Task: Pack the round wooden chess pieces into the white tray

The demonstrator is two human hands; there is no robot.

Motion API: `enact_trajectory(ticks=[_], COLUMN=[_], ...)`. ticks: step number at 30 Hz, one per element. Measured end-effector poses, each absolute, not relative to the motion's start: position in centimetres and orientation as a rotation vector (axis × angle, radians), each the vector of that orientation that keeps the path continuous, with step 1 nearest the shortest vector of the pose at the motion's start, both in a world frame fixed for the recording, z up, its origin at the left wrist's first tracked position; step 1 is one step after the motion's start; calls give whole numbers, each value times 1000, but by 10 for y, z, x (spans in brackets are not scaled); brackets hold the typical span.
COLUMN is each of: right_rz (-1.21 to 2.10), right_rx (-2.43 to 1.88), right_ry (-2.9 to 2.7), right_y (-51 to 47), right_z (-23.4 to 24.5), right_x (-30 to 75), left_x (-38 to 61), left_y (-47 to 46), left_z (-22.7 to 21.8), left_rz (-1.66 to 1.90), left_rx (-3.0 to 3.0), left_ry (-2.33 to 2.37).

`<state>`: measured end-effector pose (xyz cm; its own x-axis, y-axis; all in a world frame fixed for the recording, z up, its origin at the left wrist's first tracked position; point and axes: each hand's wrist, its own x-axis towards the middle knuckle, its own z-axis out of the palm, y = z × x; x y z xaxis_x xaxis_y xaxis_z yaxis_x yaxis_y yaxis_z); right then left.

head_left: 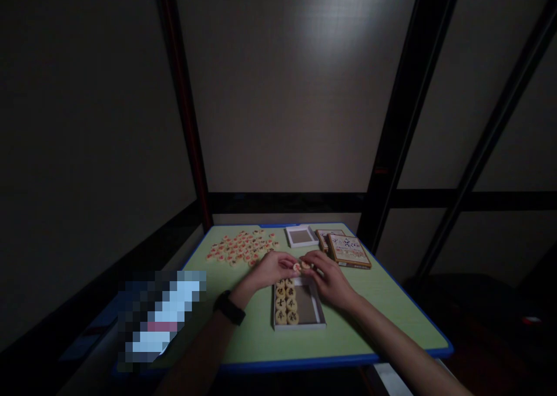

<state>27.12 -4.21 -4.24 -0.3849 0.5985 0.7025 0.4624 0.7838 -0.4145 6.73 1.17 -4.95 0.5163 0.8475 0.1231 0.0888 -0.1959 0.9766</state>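
Over the far end of a white open box (300,327), both hands are close together. My left hand (274,268) pinches a round xiangqi piece (297,267) with a red character. My right hand (327,277) has its fingers closed on another xiangqi piece (306,265), right beside the first. Two columns of larger pieces with black characters (286,303) fill the left side of the box; its right side shows the bare brown bottom. Many small pieces with red characters (241,247) lie spread on the far left of the table.
The light green table (256,341) has a blue rim. A second white tray (301,237) stands at the back. Two printed boxes (349,250) lie at the back right, one partly over the other. A blurred-out object (167,318) is at the left edge. Wall panels rise behind.
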Motion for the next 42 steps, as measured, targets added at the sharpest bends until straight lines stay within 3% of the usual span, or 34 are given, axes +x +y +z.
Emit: enact_trajectory(ticks=[15, 21, 26, 42], right_rz=[-107, -1, 19, 283], right_rx=[-683, -884, -914, -951], right_ry=[-2248, -2384, -2460, -2111], right_y=[-51, -54, -53, -40], right_z=[-40, -36, -39, -40], right_x=[262, 264, 263, 270], left_x=[52, 54, 56, 58], left_y=[-1, 20, 21, 10], left_z=[-26, -40, -48, -40], left_rz=[702, 907, 735, 631], left_rx=[1518, 1740, 2050, 2138], left_ry=[692, 1070, 1441, 1457])
